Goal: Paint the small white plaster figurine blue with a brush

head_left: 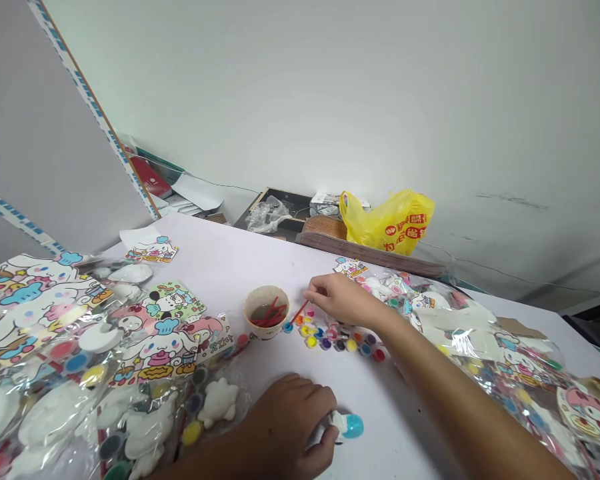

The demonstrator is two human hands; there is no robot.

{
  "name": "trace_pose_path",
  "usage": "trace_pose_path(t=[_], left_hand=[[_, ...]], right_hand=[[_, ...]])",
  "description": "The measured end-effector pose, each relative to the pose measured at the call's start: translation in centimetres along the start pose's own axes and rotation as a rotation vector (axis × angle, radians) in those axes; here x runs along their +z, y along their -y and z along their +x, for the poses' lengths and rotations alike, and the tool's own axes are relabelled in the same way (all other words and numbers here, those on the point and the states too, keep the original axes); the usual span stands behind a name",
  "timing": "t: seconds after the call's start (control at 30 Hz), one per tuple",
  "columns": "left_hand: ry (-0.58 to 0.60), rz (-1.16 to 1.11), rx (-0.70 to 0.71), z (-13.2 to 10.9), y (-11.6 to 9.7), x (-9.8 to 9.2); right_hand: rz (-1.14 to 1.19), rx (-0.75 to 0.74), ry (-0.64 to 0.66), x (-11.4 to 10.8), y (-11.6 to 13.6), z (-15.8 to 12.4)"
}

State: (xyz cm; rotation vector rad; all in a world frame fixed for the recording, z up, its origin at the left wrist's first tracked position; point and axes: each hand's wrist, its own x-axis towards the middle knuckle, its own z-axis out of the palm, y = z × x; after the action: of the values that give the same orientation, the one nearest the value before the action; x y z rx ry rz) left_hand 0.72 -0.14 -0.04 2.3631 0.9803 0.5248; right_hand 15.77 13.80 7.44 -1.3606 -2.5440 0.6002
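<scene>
While the left hand curls around a small white figurine low in the view, over the counter, the right hand pinches a thin red brush whose tip meets a blue paint pot just beside the cup. Left grip: thumb and forefinger closed on the figurine's white part, its blue-coated end protruding free; whether the underside rests on the counter cannot be told. Right grip: fingertips pressed together on the upper part of the brush handle. Handling, as judged from appearance: the figurine is probably light, rigid and plaster-like — hard to squeeze out of shape, yet apt to chip if dropped. Its blue coat may be wet, hence slippery and easily smeared; the bare white portion is the sounder place to take hold. The brush seems very light, with a smooth, slightly springy handle — best held gently, well back from the tip.
</scene>
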Motion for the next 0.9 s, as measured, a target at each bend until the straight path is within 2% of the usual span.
trace_pose_path(t=[0.17,0.27,0.37,0.5,0.6,0.7,0.8,0.9], left_hand=[[0.001,0.002,-0.001,0.0,-0.1,-0.1],[0.001,0.018,0.001,-0.1,0.1,0.0],[-0.008,0.045,0.01,-0.2,0.2,0.2],[0.002,0.11,0.015,-0.1,0.1,0.1],[0.0,0.159,0.031,0.0,0.1,0.1],[-0.042,0.21,0.038,0.0,0.2,0.3],[-0.055,0.249,0.024,0.0,0.2,0.4],[0.001,0.25,0.004,0.0,0.1,0.2]], right_hand=[[0.028,0.03,-0.017,-0.9,0.0,-0.7],[0.08,0.057,-0.058,-1.8,0.1,-2.2],[0.176,0.119,-0.127,-2.7,-0.1,-5.2],[0.403,0.233,-0.237,-2.5,-1.0,-11.7],[0.598,0.372,-0.32,-0.6,-1.5,-16.8],[0.735,0.454,-0.401,2.5,-1.6,-20.6],[0.8,0.494,-0.493,5.5,-1.4,-22.3],[0.808,0.494,-0.532,7.3,-1.0,-22.6]])
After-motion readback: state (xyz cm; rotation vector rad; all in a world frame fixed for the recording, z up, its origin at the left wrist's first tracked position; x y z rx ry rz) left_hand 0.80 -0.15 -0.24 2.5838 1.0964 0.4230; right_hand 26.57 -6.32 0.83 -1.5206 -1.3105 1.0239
